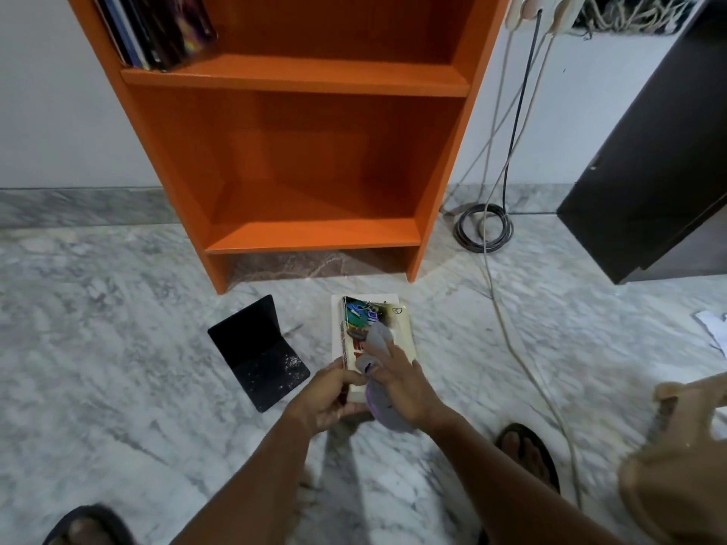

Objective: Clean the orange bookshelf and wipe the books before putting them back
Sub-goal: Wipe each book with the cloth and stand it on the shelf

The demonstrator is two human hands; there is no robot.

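Two hands work on one book (pixel 366 314), held low over the marble floor (pixel 118 308) just in front of the orange bookshelf (pixel 314 238). Its long axis runs away from the person, the far end pointing at the shelf's foot. The spine, with red lettering, lies on the left. The yellowed cover faces up, with a bright green and blue picture at its far end. The left hand (pixel 330 395) grips the near end, fingers curled round the spine side. The right hand (pixel 401 383) holds a purple-grey cloth (pixel 373 395) and presses it on the cover. Dark books (pixel 157 29) lean at the upper shelf's left end. A dusty black bookend (pixel 255 348) stands on the floor to the left.
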